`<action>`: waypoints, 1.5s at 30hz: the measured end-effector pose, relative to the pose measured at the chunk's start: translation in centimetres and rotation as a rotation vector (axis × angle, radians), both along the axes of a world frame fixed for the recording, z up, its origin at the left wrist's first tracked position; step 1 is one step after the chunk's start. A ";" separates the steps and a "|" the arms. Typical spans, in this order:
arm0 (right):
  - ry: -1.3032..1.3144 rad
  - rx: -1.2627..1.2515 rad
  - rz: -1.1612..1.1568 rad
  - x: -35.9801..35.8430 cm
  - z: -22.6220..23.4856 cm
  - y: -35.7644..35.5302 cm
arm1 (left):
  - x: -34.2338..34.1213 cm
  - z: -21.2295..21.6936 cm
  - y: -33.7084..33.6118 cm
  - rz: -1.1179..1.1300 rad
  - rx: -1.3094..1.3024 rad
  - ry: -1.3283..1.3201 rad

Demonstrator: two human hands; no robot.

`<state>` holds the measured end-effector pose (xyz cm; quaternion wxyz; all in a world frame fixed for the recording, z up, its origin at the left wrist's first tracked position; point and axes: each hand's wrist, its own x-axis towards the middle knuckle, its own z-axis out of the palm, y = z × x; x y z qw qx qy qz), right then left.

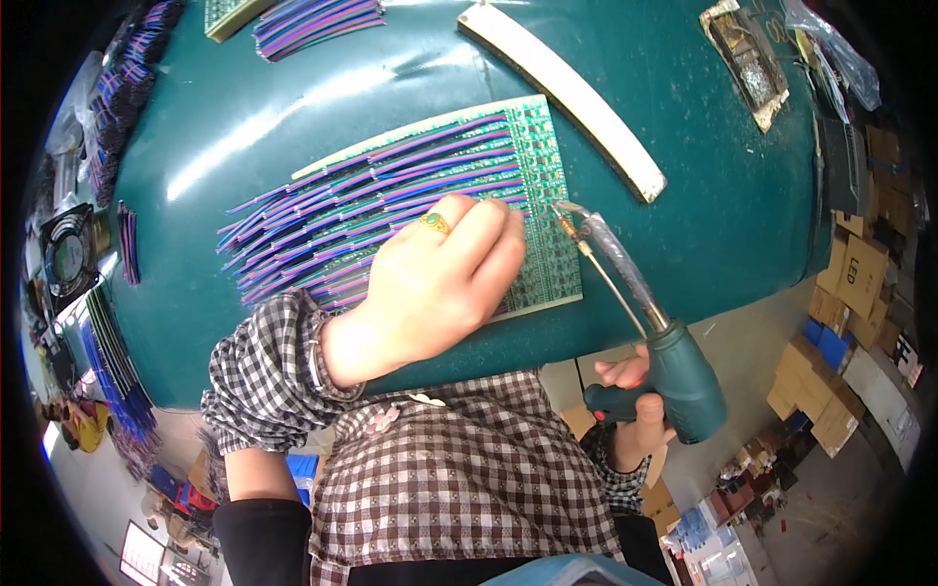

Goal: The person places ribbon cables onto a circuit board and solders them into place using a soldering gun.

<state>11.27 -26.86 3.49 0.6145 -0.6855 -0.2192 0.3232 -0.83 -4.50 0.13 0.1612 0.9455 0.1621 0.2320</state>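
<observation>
Circuit panel [547, 176] lay under wires [322, 210] and the left hand [440, 269], its fingers curled, grip unclear. The right hand [647, 430] grasped a soldering gun [687, 386]; steadying both seemed wise.

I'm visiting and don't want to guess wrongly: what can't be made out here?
All in the head view:
Fingertips of the left hand, and anything they pinch: hidden behind its knuckles.
Whether the soldering tool touches the circuit board: its tip is too small to tell.
Part of the right hand: hidden behind the tool.
Upper-left green panel: cut off by the top edge.
</observation>
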 end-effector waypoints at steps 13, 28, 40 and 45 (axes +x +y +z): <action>0.100 0.176 -0.207 2.6 -1.7 1.3 | -3.8 5.2 11.3 0.257 -0.186 -0.019; 0.159 0.184 -0.197 2.7 -1.7 0.8 | -3.8 -0.5 16.1 0.369 -0.127 0.100; 0.166 0.183 -0.228 2.6 -1.5 0.3 | -4.1 -0.8 16.3 0.304 -0.140 0.177; 0.176 0.170 -0.246 2.7 -1.6 0.6 | -3.6 -0.4 15.4 0.260 -0.239 0.173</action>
